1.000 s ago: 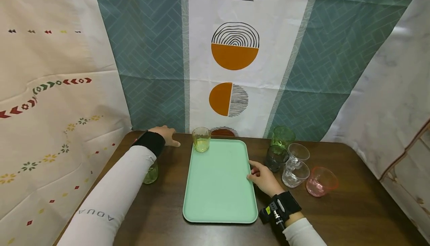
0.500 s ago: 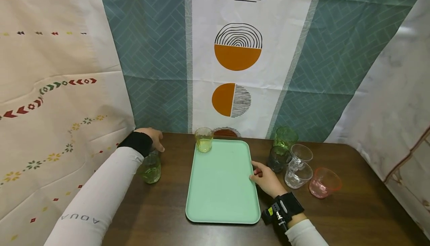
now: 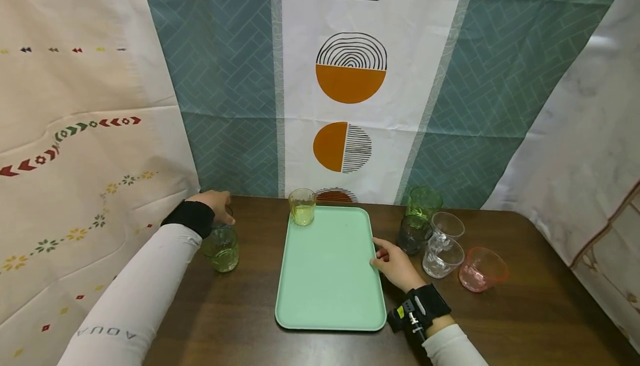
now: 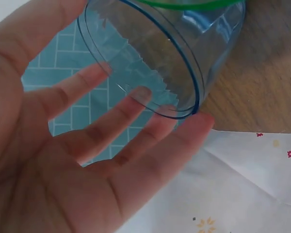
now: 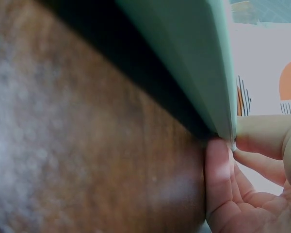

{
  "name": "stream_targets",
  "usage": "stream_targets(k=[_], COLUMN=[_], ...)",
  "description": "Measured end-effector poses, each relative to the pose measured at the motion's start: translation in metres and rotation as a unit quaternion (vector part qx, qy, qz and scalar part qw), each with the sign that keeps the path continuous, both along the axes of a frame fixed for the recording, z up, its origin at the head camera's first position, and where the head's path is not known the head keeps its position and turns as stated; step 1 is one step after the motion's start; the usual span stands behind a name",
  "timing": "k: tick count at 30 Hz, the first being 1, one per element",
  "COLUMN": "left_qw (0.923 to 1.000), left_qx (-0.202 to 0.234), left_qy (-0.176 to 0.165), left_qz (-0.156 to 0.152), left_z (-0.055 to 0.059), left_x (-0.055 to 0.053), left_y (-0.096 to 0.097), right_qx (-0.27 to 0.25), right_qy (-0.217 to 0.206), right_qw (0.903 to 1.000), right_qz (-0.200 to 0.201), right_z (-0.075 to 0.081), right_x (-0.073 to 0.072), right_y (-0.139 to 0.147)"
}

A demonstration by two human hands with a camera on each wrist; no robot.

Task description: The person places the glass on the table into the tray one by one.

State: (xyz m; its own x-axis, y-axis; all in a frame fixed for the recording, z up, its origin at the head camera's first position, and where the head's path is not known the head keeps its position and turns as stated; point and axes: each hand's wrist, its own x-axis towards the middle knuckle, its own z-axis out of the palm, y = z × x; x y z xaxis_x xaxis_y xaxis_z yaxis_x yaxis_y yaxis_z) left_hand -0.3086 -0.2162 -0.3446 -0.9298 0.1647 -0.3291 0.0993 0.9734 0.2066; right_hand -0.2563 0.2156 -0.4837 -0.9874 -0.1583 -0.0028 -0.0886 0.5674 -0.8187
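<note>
At the back left of the table, my left hand reaches over a clear glass with a blue rim, mostly hidden in the head view. The left wrist view shows its fingers long and spread along the glass, one fingertip right at the rim. A green glass stands just in front of that hand. My right hand pinches the right edge of the mint-green tray, with fingers above and below the rim in the right wrist view. A yellow glass stands on the tray's back left corner.
Right of the tray stand a green glass, a dark grey glass, two clear glasses, the nearer one in front, and a pink glass. Patterned cloth hangs behind the brown wooden table.
My left hand has moved left, away from the yellow glass, to the blue-rimmed glass behind the green one. The right hand stays at the tray's edge.
</note>
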Motion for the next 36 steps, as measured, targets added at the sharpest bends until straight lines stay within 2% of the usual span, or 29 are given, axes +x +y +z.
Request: stream_targets(k=[9, 22, 30, 36], left_qw=[1.0000, 0.9978, 0.9959, 0.9938], left_qx=[0.000, 0.023, 0.030, 0.044], left_qy=[-0.003, 0.050, 0.079, 0.094], left_qz=[-0.003, -0.036, -0.033, -0.038], left_z=[-0.005, -0.023, -0.020, -0.012], left_x=[0.002, -0.018, -0.019, -0.020], left_y=[-0.001, -0.016, -0.010, -0.005], right_qx=[-0.002, -0.002, -0.004, -0.003], right_qy=[-0.006, -0.001, 0.000, -0.001], right_qw=[1.0000, 1.0000, 1.0000, 1.0000], right_qz=[0.004, 0.008, 0.008, 0.009], right_z=[-0.002, -0.002, 0.001, 0.000], right_x=[0.000, 0.000, 0.000, 0.000], right_y=[-0.001, 0.001, 0.002, 0.002])
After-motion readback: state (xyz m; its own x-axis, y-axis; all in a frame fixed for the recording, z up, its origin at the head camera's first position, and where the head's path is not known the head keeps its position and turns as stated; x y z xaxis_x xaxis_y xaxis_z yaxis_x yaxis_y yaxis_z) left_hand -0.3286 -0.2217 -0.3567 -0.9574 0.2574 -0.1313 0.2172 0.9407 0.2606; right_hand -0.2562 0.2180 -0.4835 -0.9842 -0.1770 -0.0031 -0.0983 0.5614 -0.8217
